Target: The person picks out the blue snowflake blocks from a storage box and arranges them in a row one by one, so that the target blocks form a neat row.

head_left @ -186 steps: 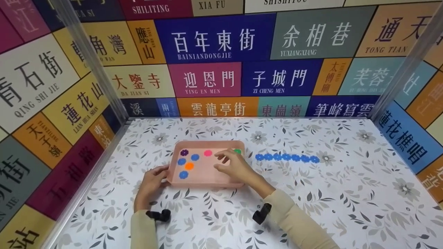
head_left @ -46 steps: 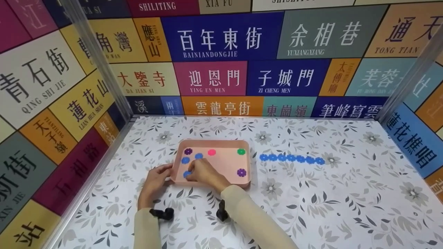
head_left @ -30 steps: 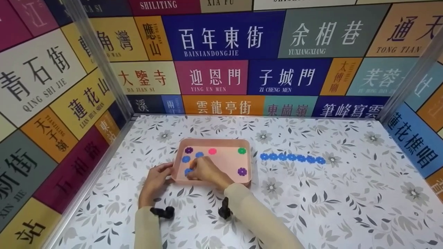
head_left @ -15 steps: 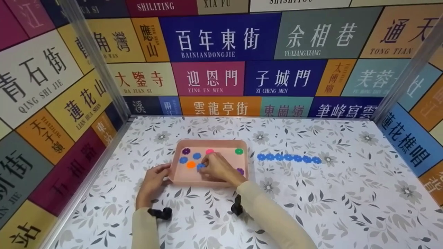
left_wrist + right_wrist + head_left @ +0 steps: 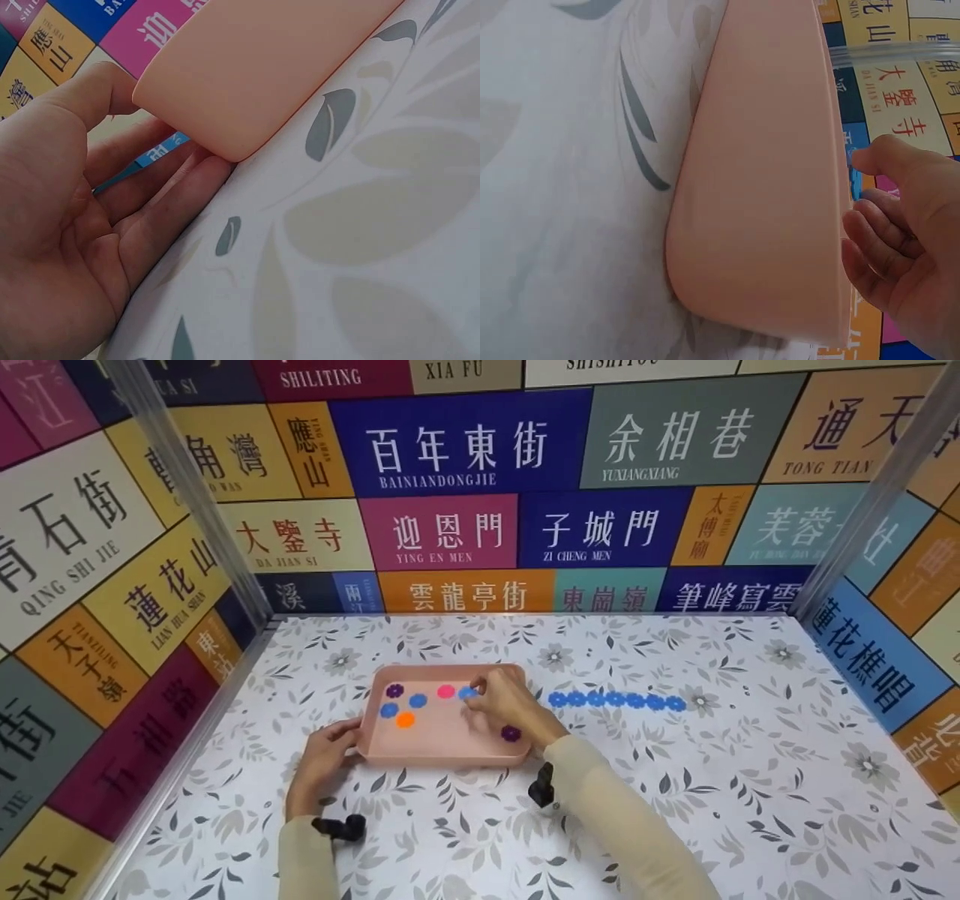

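- Surrounding a tabletop on three sides, walls of colorful printed place-name signs [image 5: 461, 442] rise behind the scene, with clear strips [image 5: 217, 510] running down their corners.
- A white table [image 5: 420, 840], patterned with gray leaves and flowers, carries everything.
- A shallow pink tray [image 5: 442, 741] lies flat, left of center; in both wrist views its outer wall blocks sight of the contents.
- A tan right sleeve [image 5: 637, 825] crosses the tabletop, its hand covering part of the tray's right side.
- Seven blue flower-shaped pieces form a row [image 5: 616, 700] just right of the tray, touching end to end.
- The right hand [image 5: 506, 703] pinches a blue piece [image 5: 466, 692] between thumb and fingers over the tray, beside a pink piece [image 5: 445, 691].
- The left hand [image 5: 322, 751] rests at the tray's near-left corner, fingers loosely bent, touching its outside.
- Black wrist devices [image 5: 341, 828] sit at both cuffs.
- Inside the tray, a dark purple piece [image 5: 394, 690], two blue pieces [image 5: 418, 701] and an orange piece [image 5: 405, 720] gather at left; another purple piece [image 5: 511, 733] lies near the right hand.
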`<state>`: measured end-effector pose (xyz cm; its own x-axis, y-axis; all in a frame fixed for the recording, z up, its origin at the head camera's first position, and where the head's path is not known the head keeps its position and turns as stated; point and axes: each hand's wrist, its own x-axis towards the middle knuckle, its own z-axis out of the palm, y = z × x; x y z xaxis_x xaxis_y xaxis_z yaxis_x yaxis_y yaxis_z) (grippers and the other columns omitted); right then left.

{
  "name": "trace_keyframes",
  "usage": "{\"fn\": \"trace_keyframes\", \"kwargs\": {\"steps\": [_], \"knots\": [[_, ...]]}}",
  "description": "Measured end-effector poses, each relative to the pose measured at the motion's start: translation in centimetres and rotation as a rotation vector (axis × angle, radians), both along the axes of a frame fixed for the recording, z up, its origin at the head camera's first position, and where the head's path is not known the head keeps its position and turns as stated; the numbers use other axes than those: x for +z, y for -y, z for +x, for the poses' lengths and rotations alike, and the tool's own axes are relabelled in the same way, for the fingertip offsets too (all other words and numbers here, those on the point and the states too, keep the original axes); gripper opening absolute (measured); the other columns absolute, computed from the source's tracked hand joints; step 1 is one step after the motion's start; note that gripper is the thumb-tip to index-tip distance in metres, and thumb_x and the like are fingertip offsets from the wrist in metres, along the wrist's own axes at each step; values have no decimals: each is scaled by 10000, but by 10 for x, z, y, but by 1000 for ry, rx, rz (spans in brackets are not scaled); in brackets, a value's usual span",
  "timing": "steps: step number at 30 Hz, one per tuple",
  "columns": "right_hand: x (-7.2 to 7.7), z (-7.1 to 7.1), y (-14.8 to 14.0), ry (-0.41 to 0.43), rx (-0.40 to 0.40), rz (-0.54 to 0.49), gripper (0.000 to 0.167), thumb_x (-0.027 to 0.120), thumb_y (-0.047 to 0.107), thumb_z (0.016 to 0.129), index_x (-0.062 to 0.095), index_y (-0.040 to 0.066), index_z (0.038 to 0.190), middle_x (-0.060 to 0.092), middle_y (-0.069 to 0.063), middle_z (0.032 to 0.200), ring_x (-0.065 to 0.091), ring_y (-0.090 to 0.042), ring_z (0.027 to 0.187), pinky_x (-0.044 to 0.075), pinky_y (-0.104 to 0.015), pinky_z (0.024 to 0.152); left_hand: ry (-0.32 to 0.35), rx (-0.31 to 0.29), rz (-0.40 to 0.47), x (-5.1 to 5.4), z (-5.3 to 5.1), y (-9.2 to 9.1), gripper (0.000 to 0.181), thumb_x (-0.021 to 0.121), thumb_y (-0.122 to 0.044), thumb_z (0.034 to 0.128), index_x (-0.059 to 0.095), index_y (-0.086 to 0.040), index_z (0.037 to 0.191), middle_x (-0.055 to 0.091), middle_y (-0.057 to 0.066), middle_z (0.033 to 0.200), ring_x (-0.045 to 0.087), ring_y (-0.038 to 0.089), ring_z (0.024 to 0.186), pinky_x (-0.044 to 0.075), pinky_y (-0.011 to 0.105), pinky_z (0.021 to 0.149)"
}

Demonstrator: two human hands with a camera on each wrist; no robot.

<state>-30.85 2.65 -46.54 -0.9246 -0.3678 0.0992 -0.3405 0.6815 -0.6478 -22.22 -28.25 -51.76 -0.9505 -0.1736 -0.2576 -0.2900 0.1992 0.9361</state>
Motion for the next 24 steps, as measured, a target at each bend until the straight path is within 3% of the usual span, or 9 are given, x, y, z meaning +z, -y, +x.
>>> {"fn": "trace_keyframes", "kwargs": {"steps": [9, 16, 24], "knots": [[7, -8, -27, 0, -68, -12, 267, 789, 183, 812, 773, 37, 1035, 725, -83, 902, 590, -149, 786, 530, -284, 720, -39, -7, -9, -1, 1, 1, 433, 521, -183, 997, 566, -44, 1405, 585, 202, 1411, 649, 218, 1102, 608, 300, 838], [17, -13, -53, 31, -99, -25, 330, 763, 212, 837, 746, 18, 1103, 718, -116, 999, 633, -164, 801, 552, -296, 708, -33, -7, -19, -2, 1, 2, 449, 526, -188, 995, 551, -42, 1419, 561, 198, 1441, 645, 230, 1120, 606, 309, 853], [18, -17, -91, 51, -145, 7, 364, 746, 240, 870, 718, 15, 1154, 683, -143, 1026, 623, -192, 808, 540, -311, 696, -15, -6, -33, -3, -1, 1, 456, 525, -204, 996, 546, -55, 1426, 556, 178, 1453, 644, 235, 1120, 604, 309, 860]]}}
